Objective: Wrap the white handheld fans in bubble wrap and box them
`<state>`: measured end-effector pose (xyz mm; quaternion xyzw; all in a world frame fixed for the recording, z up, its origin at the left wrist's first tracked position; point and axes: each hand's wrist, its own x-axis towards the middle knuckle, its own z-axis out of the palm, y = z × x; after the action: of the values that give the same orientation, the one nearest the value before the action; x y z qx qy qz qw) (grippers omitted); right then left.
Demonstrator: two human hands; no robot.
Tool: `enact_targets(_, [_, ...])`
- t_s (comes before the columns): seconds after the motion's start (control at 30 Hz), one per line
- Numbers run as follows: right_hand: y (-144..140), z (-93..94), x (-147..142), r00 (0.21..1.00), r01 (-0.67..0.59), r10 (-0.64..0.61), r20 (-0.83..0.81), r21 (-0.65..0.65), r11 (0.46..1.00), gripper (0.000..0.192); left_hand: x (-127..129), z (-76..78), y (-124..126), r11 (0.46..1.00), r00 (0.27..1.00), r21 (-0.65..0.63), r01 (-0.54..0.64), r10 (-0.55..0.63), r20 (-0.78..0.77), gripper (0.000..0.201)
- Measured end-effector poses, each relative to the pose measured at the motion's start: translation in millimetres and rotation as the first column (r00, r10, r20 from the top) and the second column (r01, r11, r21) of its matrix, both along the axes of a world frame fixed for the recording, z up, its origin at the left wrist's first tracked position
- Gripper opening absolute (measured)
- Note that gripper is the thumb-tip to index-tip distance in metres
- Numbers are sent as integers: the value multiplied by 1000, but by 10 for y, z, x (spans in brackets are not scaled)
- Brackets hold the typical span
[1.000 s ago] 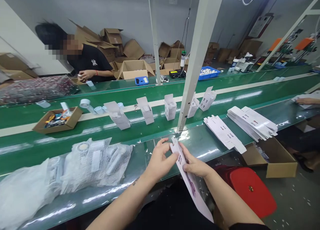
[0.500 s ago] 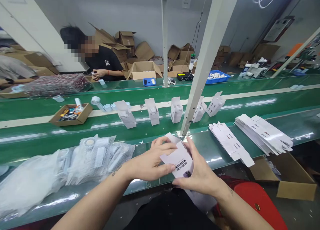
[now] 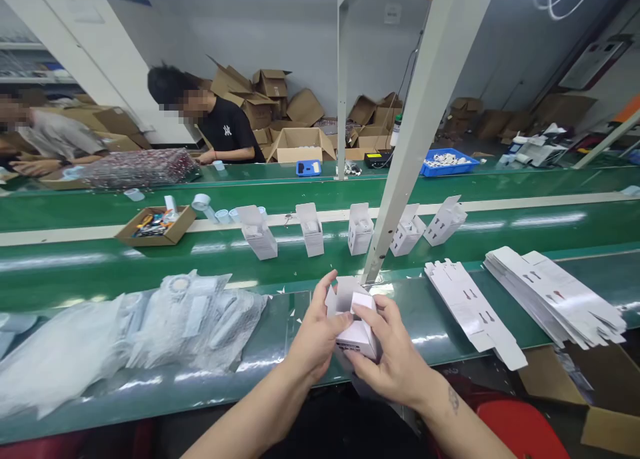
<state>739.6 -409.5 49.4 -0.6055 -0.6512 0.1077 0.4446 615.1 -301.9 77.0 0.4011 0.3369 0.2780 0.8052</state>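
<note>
From my far seat, I see the white carton (image 3: 364,339) between five and six o'clock from the middle of my view, held over the near edge of the tabletop (image 3: 270,342). I judge it to be light and made of thin card: stiff along its folded edges, but easy to dent on the flat faces, and perhaps a little slippery. So I would hold it by the side walls, with gentle pressure. The left hand (image 3: 315,336) grips its nine o'clock side, thumb at the opening; the right hand (image 3: 390,346) grips the three o'clock side, its fingers at a small flap (image 3: 363,300). The carton looks matte and plain, the top flaps raised, with dark printing on the near face, too small to read.
</note>
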Motion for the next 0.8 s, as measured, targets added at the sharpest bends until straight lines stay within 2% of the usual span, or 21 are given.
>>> enact_targets(0.1, [8,131,141,998,-66,64,-23,-59,996,39,-123,15,114,994,989,27,110,-113,91,71])
enact_targets(0.17, [38,197,228,988,-139,131,-76,-100,985,37,-180,6,214,974,966,34,222,-225,125,60])
enact_targets(0.3, [146,307,326,947,-315,295,-125,-198,928,36,-166,-2,322,905,904,-6,425,-424,62,61])
enact_targets(0.37, [183,348,278,937,-350,338,-93,-237,906,41,-132,-2,299,921,921,40,388,-388,-27,61])
enact_targets(0.4, [188,357,217,944,-330,323,-68,-247,911,48,-125,-2,272,943,945,79,324,-319,-70,58])
enact_targets(0.47, [174,337,19,979,-201,203,-19,-252,947,72,-152,3,211,977,986,163,135,-116,-123,49])
enact_targets(0.53, [145,255,-240,1000,8,-6,9,-161,987,94,-255,29,179,959,989,282,8,35,-145,42])
enact_targets(0.57, [134,197,-369,994,110,-111,-4,-82,991,98,-332,53,188,932,988,362,25,33,-153,39])
enact_targets(0.6, [128,136,-485,980,193,-193,-37,-10,981,98,-421,83,215,892,986,439,104,-35,-163,37])
enact_targets(0.63, [129,81,-581,965,254,-250,-80,46,966,94,-513,118,260,839,971,494,228,-162,-173,37])
enact_targets(0.7, [142,13,-709,949,300,-286,-132,97,949,85,-673,186,381,733,887,511,448,-433,-157,37])
enact_targets(0.73, [151,4,-746,954,285,-271,-131,98,954,83,-727,210,439,710,847,487,509,-514,-135,37])
enact_targets(0.77, [158,11,-772,961,262,-250,-117,102,960,83,-761,224,482,716,831,453,531,-546,-111,37])
enact_targets(0.8, [162,28,-794,969,237,-226,-97,116,965,83,-777,226,504,747,837,409,524,-540,-85,38])
